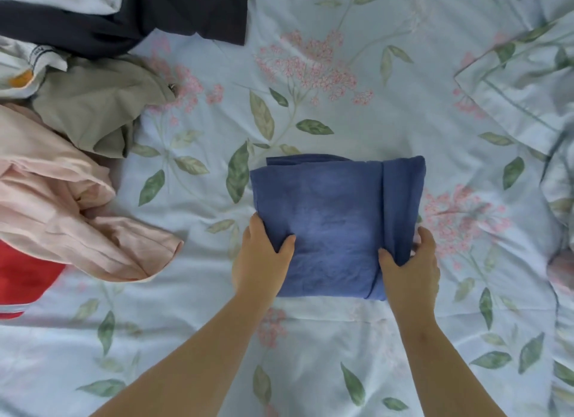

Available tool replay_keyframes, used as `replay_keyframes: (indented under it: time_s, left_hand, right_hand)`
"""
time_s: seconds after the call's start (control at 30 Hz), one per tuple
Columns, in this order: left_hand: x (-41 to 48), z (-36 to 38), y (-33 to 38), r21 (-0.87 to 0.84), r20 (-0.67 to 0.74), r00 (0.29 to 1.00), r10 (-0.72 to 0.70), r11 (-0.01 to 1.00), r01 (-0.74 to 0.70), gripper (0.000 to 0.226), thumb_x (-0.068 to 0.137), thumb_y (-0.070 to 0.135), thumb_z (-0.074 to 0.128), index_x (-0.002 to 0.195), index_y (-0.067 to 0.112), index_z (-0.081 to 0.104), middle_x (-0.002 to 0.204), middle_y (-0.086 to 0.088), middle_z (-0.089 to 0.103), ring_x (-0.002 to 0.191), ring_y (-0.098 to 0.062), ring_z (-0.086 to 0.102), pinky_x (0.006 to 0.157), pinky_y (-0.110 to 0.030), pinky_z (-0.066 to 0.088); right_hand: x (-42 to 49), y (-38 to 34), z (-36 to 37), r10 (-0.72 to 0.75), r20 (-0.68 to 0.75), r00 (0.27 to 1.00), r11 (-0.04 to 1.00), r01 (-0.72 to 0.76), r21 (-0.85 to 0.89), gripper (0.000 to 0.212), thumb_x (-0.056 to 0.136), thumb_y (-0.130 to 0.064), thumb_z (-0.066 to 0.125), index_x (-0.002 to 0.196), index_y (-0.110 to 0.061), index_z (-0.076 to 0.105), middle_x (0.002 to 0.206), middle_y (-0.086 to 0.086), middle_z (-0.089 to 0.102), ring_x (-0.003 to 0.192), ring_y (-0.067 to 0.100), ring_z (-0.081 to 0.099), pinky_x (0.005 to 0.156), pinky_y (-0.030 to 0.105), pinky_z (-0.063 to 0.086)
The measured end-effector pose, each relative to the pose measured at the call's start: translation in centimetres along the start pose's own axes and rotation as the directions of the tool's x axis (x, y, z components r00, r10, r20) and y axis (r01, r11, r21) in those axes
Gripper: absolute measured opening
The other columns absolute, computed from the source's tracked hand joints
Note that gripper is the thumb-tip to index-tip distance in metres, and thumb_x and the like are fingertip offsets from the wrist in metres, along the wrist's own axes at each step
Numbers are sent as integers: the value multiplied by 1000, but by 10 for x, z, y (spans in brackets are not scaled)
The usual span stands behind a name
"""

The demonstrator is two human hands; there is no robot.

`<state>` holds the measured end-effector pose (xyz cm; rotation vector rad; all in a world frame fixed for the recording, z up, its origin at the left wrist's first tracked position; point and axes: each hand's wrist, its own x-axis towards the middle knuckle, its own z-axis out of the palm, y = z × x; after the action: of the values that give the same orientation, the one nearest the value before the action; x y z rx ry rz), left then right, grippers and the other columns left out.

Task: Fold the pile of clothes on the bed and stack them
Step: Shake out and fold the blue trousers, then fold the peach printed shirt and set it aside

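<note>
Blue garment (337, 218) lay folded square mid-bed on the floral sheet (372, 99) | left hand (259, 255) and right hand (410, 267) each pinched a near corner, thumb on top | unfolded pile (71, 131) waited at left | risk: lifting by corners alone (loose layers) could let the fold spill open.

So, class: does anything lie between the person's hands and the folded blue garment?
Nothing visible does. The left hand and right hand both grip the blue garment at its near corners. The unfolded pile lies apart to the left on the bedspread.
</note>
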<state>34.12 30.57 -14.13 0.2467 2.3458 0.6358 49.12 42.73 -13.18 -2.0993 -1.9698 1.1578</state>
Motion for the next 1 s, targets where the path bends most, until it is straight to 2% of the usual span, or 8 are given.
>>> replay_keyframes:
  time_s: [0.07,0.17,0.37,0.43,0.57,0.77,0.87,1.0]
  left_hand:
    - [-3,-6,-9,17,-13,1000,18,1000,-18,57,87,38,59,135,20,35,125,2,50,108,-22,54,78,-37,48]
    - [-9,-25,-20,41,-26,998,62,997,-61,54,89,33,58,137,23,36,128,3,49,110,-21,53,82,-35,47]
    - [-28,-93,-64,157,-91,983,161,977,-146,35,91,25,55,126,22,52,125,3,54,120,-21,46,93,-33,40]
    - [-34,-124,-86,219,-151,963,224,957,-188,30,88,19,61,118,18,60,115,1,60,111,-25,52,88,-35,43]
    - [-28,-186,-148,403,-234,884,405,868,-290,23,68,6,74,89,11,68,84,-5,68,74,-34,64,60,-40,53]
    - [2,-257,-227,561,-175,880,441,779,-278,36,53,6,84,85,12,70,81,-4,67,72,-32,64,58,-37,53]
    - [18,-273,-256,566,-123,878,464,759,-322,40,49,8,86,85,13,69,80,-4,65,70,-30,64,57,-35,52]
    - [35,-277,-284,539,-60,879,473,756,-371,41,48,10,86,85,15,69,82,-2,65,73,-28,66,57,-34,53]
  right_hand:
    - [-10,-7,2,-30,-52,998,993,23,-117,73,81,-17,66,144,-17,29,140,10,43,127,35,38,105,54,32]
    - [-33,-25,6,-169,-77,983,961,146,-235,72,81,-17,67,144,-17,32,148,11,33,134,35,29,107,52,24]
    - [-97,-74,37,-329,191,925,906,366,-212,62,86,-24,65,142,-19,38,142,3,43,133,26,33,108,42,26]
    - [-122,-91,57,-365,291,884,868,437,-237,57,89,-27,60,141,-22,38,142,-1,42,134,22,32,107,38,26]
    - [-169,-126,109,-437,420,795,758,577,-304,47,91,-31,54,137,-25,43,138,-5,45,131,20,34,104,32,28]
    - [-224,-167,194,-536,519,666,613,729,-304,41,88,-22,54,128,-19,47,129,1,48,124,26,40,99,34,32]
    - [-233,-176,233,-490,554,673,584,725,-364,52,89,-26,53,138,-24,36,140,0,40,127,25,37,103,37,30]
    - [-233,-172,270,-465,507,726,654,668,-356,79,83,-20,63,146,-34,16,150,-1,23,136,26,29,103,45,35]
